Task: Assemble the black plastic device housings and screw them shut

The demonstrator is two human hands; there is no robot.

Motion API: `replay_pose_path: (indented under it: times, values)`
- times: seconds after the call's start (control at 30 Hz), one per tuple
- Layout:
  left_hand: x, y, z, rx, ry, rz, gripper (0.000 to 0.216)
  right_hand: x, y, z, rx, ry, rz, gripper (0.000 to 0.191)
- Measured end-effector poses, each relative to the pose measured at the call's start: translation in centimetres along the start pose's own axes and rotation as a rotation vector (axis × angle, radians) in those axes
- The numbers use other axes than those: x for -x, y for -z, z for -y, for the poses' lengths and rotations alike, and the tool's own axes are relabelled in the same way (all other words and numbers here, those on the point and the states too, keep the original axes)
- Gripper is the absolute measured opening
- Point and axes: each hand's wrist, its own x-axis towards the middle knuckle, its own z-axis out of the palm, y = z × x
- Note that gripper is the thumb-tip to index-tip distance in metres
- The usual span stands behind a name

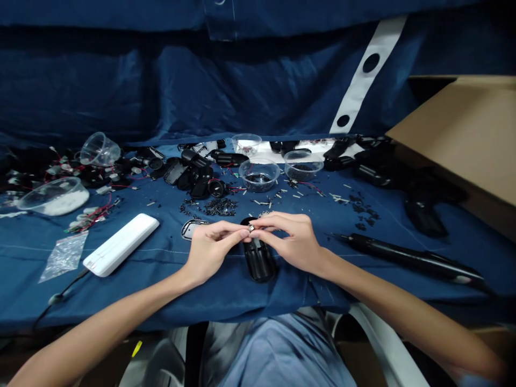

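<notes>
The screwdriver [415, 259] lies right of the casing [260, 264].

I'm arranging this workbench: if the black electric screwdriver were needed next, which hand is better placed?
Right hand, probably: the black electric screwdriver lies on that side, tip toward it. The left hand is farther. Both hands hold a small metallic part.

Blue-covered table [226, 285] carries clear tubs [259, 165], white oblong device [121, 244], plastic bag [63, 256], black screwdriver [411, 258]

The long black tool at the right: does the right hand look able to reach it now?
Probably yes: only blue cloth shows between the right hand and the tool, though that hand's fingers hold a small part.
</notes>
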Motion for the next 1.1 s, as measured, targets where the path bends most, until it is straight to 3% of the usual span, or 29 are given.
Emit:
replay_pose_path:
  times: [0.13, 0.33, 0.43, 0.57, 0.63, 0.73, 0.8, 0.97, 1.1]
  values:
    - [0.2, -0.3, -0.1, 0.006, -0.007, -0.007, 0.014, 0.2, 0.1, 0.2, 0.039, 0.108, -0.021, 0.023]
    - [0.8, -0.5, -0.3, -0.023, -0.003, -0.021, 0.018, 0.3, 0.2, 0.1, 0.022, 0.038, -0.017, 0.022]
    - [0.4, 0.2, -0.8, -0.189, -0.073, 0.010, 0.029, 0.1, 0.4, 0.2, -0.026, -0.054, -0.038, 0.017]
    - [-2.5, 1.7, -1.4, -0.425, -0.155, -0.054, 0.035, -0.4, 1.0, 0.2, -0.249, -0.321, -0.018, 0.015]
    - [-4.7, 2.2, -1.4, -0.621, -0.085, 0.041, 0.031, -0.5, 1.3, 0.2, -0.437, -0.470, 0.024, 0.022]
    - [-7.4, 2.3, -1.0, -0.940, 0.086, 0.402, 0.027, -0.5, 1.8, 0.1, -0.629, -0.586, 0.073, 0.026]
    - [-8.2, 2.0, -0.6, -0.967, 0.123, 0.565, 0.026, -0.5, 2.1, 0.0, -0.680, -0.614, 0.112, 0.026]
    - [-7.6, 0.6, 0.1, -0.851, 0.022, 0.616, 0.030, -0.8, 2.7, -0.3, -0.677, -0.638, 0.123, 0.025]
    - [-7.2, -0.7, 0.0, -0.892, 0.077, 0.588, 0.032, -0.8, 2.5, -0.2, -0.584, -0.651, 0.116, 0.027]
